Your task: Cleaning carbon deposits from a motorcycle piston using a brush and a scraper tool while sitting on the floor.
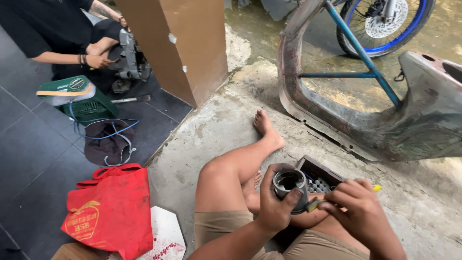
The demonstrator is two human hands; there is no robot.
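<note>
Rough concrete floor meets dark tile on the left, and the person sits on the concrete with bare legs folded. Over the lap, the left hand grips a grey metal cylinder, its open mouth tilted up, fingers wrapped around its side. The right hand is closed on a thin yellow-handled tool whose tip sits against the cylinder's lower edge. Just behind the cylinder, touching the knee area, lies a small open box with small parts inside, too small to make out. Beyond the outstretched foot stands a worn, rusty scooter frame with a blue tube running through it, and a blue-rimmed wheel farther back. A brown cardboard box stands upright at the tile's edge. On the tile, a red bag lies near the person's left, a dark cap above it, then a green crate. At the top left another person in black holds a grey engine part with both hands.
</note>
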